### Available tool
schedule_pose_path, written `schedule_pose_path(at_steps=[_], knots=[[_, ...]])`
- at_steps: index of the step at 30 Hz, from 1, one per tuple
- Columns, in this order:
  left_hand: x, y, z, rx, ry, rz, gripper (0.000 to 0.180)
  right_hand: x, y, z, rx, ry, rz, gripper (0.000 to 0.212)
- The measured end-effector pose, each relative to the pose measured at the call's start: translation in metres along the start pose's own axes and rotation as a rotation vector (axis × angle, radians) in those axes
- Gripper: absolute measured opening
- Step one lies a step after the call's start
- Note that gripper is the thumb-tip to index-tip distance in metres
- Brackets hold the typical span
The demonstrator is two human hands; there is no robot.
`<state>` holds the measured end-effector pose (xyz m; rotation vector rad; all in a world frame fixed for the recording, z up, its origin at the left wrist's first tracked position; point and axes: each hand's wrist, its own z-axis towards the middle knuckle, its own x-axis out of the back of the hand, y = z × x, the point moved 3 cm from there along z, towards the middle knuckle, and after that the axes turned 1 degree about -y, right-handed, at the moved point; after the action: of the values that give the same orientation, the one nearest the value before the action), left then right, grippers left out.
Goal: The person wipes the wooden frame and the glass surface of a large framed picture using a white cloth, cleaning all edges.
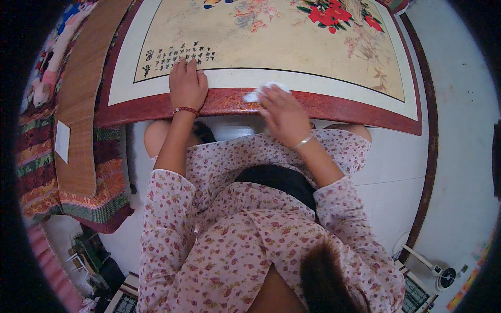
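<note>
A low table (240, 99) with a dark red rim stands before me, its top showing a painted picture (261, 47) of red flowers with columns of black writing. My left hand (188, 86) lies palm down at the near edge, fingers stretched over the white border and onto the picture's writing. It holds nothing. Under the fingers of my right hand (284, 115) is a crumpled white cloth (255, 95), perhaps a tissue, pressed on the red rim and the white border. The right hand is slightly blurred, and its palm side is hidden.
My knees are beneath the table's near edge. On the left, a bed or couch has a striped woven cover (42, 161), a brown mat (78, 120) with a white card (62, 142), and soft toys. A pale wall (459, 104) borders the right; a small fan (445, 277) stands at lower right.
</note>
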<state>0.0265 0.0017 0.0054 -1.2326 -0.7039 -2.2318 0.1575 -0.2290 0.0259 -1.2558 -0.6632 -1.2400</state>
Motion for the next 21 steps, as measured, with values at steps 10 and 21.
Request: schedule_pose_path(at_steps=[10, 21], knots=[[0.004, 0.007, 0.001, -0.023, 0.01, 0.051, 0.037, 0.048, 0.091, -0.08, -0.246, 0.111, -0.122, 0.034], [0.002, 0.002, 0.004, -0.03, 0.004, 0.032, 0.037, -0.02, -0.036, 0.021, 0.112, -0.018, 0.0, 0.039]])
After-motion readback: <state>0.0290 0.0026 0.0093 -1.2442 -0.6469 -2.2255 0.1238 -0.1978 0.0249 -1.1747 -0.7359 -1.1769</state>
